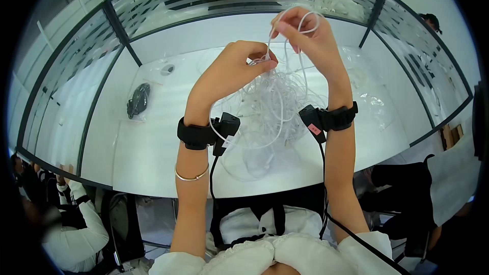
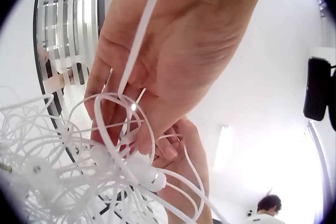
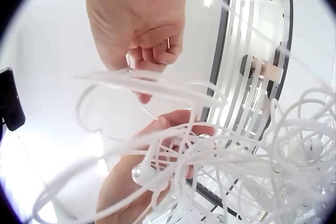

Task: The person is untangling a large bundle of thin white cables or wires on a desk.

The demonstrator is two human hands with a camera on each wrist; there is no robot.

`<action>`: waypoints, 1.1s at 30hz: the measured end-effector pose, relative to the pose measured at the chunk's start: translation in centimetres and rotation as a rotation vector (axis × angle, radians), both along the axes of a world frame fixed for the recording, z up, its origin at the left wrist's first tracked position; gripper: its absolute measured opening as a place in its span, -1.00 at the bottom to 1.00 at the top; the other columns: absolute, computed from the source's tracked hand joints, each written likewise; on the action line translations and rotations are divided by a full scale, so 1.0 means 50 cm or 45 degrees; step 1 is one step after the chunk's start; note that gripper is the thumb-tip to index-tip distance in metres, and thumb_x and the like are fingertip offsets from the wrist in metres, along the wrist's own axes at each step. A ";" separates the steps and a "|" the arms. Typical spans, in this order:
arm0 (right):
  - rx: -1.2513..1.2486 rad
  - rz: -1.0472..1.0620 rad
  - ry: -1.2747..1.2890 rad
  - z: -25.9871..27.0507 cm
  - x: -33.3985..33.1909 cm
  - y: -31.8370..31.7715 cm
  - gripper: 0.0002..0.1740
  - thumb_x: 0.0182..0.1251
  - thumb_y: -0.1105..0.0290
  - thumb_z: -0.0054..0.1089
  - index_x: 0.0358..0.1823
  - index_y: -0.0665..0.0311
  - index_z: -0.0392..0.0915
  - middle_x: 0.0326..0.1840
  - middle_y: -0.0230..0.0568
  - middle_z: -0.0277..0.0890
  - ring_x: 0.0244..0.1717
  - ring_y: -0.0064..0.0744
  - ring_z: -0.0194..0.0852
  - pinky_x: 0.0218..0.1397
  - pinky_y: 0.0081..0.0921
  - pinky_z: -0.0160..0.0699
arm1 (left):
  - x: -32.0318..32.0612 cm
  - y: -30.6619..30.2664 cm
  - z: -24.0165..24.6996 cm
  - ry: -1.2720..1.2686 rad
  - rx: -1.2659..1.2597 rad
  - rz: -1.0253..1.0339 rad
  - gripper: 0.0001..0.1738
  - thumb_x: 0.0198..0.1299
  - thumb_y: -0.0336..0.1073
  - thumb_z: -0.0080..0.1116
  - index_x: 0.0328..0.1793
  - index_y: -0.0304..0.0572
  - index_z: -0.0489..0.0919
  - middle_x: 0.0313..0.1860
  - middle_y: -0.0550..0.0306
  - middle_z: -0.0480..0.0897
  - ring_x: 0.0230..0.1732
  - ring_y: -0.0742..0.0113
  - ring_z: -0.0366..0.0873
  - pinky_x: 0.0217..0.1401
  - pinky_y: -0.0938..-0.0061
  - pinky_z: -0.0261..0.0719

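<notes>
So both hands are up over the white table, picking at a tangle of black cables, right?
Not quite: the tangle of cables is white, not black, as the head view shows. The rest holds: the left hand and the right hand both pinch strands of it above the white table.

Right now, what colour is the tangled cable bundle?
White, the cable bundle; clearest in the head view.
</notes>
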State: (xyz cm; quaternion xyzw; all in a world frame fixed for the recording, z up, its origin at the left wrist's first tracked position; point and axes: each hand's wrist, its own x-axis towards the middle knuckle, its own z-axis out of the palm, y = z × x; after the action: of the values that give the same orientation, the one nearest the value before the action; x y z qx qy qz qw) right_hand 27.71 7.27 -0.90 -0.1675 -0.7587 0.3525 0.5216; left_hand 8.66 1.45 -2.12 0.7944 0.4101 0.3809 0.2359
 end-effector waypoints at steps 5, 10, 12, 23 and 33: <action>0.079 -0.124 0.454 -0.005 0.030 0.026 -0.87 0.35 0.36 0.18 -0.29 0.27 0.53 -0.35 -0.29 0.59 -0.56 -0.73 0.20 -0.44 -0.74 0.15 | -0.017 0.008 -0.004 0.086 0.036 0.063 -0.84 0.17 -0.34 0.20 -0.20 -0.29 0.61 -0.36 0.24 0.65 -0.30 0.46 0.53 -0.29 0.58 0.42; 0.058 -0.286 0.585 -0.005 0.041 0.033 -0.86 0.38 0.33 0.16 -0.26 0.24 0.53 -0.36 -0.34 0.55 -0.54 -0.71 0.20 -0.42 -0.72 0.14 | 0.002 -0.003 0.013 0.184 -0.087 0.084 -0.76 0.05 -0.39 0.19 -0.12 -0.21 0.68 -0.32 0.13 0.67 -0.37 0.40 0.47 -0.38 0.50 0.44; 0.014 -0.247 0.553 -0.008 0.043 0.030 -0.88 0.38 0.34 0.16 -0.25 0.23 0.52 -0.35 -0.35 0.55 -0.54 -0.71 0.21 -0.41 -0.72 0.14 | 0.011 -0.008 0.007 0.025 0.016 0.102 -0.72 0.03 -0.41 0.17 -0.09 -0.19 0.67 -0.23 0.12 0.67 -0.28 0.38 0.50 -0.27 0.48 0.48; -0.030 0.017 0.305 0.007 -0.002 -0.001 -0.82 0.36 0.31 0.21 -0.22 0.29 0.52 -0.42 -0.37 0.58 -0.60 -0.73 0.27 -0.52 -0.74 0.24 | 0.008 0.000 0.019 0.121 -0.083 -0.087 -0.75 0.18 -0.24 0.20 -0.16 -0.29 0.69 -0.30 0.19 0.70 -0.32 0.45 0.57 -0.17 0.55 0.46; -0.253 0.175 -0.236 -0.014 -0.029 -0.025 -0.64 0.44 0.18 0.03 0.09 0.23 0.53 -0.35 -0.34 0.58 -0.60 -0.69 0.23 -0.49 -0.71 0.23 | -0.037 0.009 0.027 -0.476 0.060 0.243 -0.79 0.25 -0.33 0.22 -0.23 -0.41 0.68 -0.45 0.08 0.66 -0.49 0.43 0.60 -0.39 0.64 0.46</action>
State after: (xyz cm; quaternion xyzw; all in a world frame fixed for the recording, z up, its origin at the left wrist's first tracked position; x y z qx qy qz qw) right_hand 26.27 6.00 -1.61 -0.1978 -0.7747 0.4438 0.4047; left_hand 6.79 1.89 -0.76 0.6726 0.4236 0.5518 0.2522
